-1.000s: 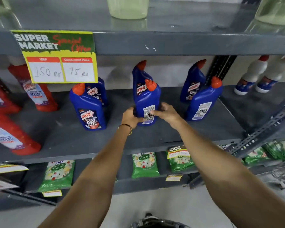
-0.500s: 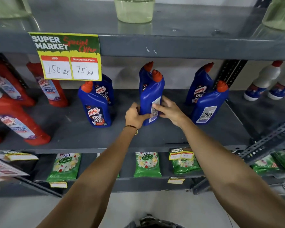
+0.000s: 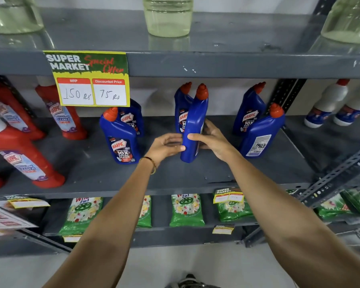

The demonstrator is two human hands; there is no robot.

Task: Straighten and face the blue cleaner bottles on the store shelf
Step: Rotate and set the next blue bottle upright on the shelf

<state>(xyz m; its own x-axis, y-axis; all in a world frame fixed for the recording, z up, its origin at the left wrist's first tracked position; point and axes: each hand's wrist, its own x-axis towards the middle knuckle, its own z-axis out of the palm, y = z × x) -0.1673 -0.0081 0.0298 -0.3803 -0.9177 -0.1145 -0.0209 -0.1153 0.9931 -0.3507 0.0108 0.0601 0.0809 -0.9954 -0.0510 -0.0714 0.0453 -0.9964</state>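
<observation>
Several blue cleaner bottles with red caps stand on the grey middle shelf. The centre front bottle is turned edge-on, its narrow side towards me and its label facing right. My right hand grips its lower right side, thumb across the front. My left hand touches its lower left edge with the fingertips. Behind it stands another blue bottle with its label forward. The left front bottle shows its front label. The right front bottle leans and shows its back label.
Red cleaner bottles stand at the left and white bottles at the right of the same shelf. A yellow price sign hangs from the shelf above. Green packets lie on the shelf below. A slanted metal brace crosses at the right.
The centre front bottle has turned from showing its back label to edge-on. Both hands have shifted around its base with it. The camera view has moved a little closer.
</observation>
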